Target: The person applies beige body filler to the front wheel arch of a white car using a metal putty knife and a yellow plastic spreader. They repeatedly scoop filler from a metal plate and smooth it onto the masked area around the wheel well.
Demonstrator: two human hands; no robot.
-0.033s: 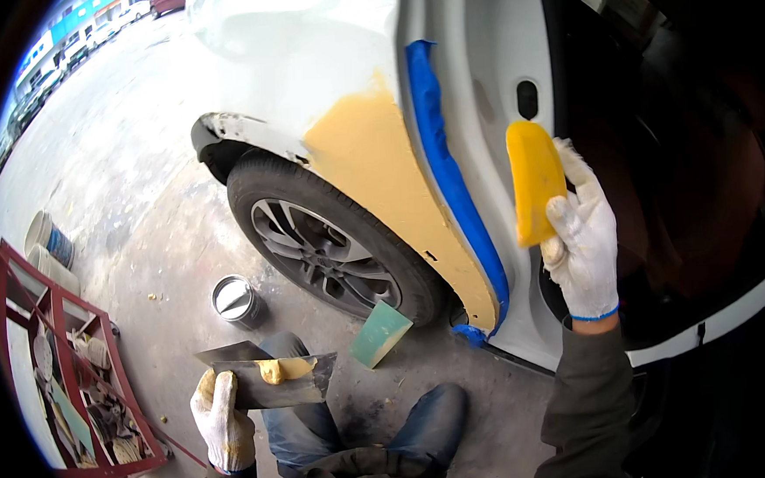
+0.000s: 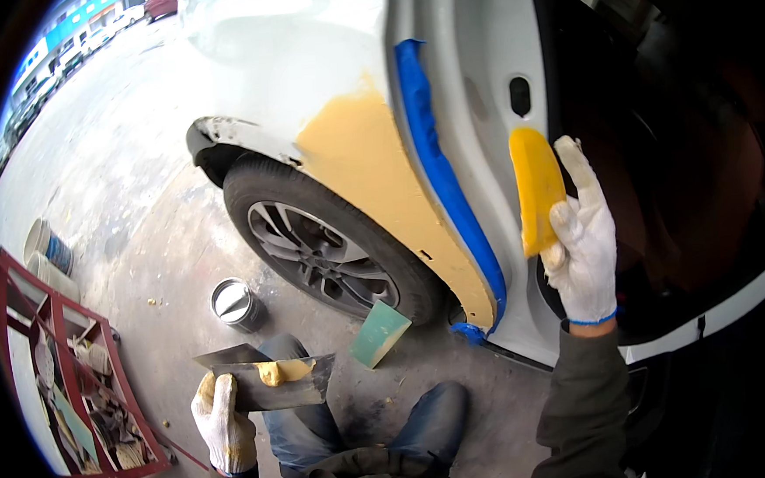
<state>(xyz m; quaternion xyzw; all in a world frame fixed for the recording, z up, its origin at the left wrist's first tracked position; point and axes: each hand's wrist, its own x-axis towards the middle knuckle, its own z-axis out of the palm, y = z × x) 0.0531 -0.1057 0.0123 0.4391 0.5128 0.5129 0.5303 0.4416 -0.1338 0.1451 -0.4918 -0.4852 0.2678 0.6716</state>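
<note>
My right hand [image 2: 586, 244], in a white glove, grips a yellow plastic spreader [image 2: 537, 190] and holds it upright beside the white car's door jamb [image 2: 488, 101]. My left hand [image 2: 223, 424], also gloved, holds a flat metal board [image 2: 268, 377] low over my knees, with a blob of yellow filler [image 2: 281, 370] on it. On the white fender, a wide patch of yellow filler [image 2: 369, 170] runs down behind the wheel arch. A strip of blue masking tape [image 2: 434, 157] borders it on the right.
The car's wheel [image 2: 322, 251] stands on a concrete floor. A green sanding block [image 2: 378, 334] leans by the tyre. An open metal can [image 2: 233, 302] sits on the floor. A red rack [image 2: 76, 389] and buckets [image 2: 46, 246] are at the left.
</note>
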